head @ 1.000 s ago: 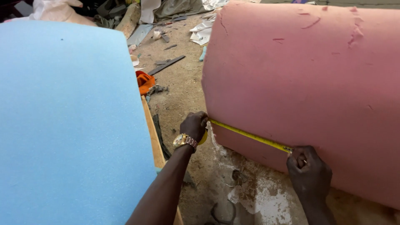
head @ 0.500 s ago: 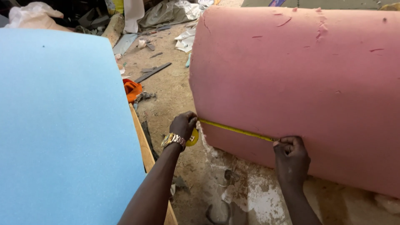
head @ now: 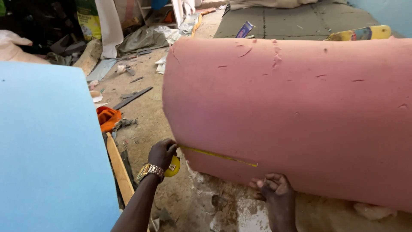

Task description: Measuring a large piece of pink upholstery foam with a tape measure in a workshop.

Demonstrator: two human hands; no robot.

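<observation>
A big pink foam slab (head: pixel 300 116) leans upright on the dirt floor. My left hand (head: pixel 162 154), with a gold watch on the wrist, holds a yellow tape measure case (head: pixel 173 166) at the slab's lower left edge. The yellow tape blade (head: pixel 219 156) runs rightward along the foam and ends free. My right hand (head: pixel 274 189) sits just below the blade's end at the foam's lower edge, off the tape, with its fingers loosely curled and nothing in them.
A blue foam sheet (head: pixel 43 150) fills the left, with a wooden plank (head: pixel 119 172) along its edge. An orange cloth (head: pixel 107 117), scraps and tools litter the dirt floor behind. A grey mat (head: pixel 292 21) and a yellow bottle (head: pixel 365 32) lie beyond the pink foam.
My right hand has let go of the tape's end and dropped below the foam's lower edge. The view has tilted up and shifted, showing more of the room behind.
</observation>
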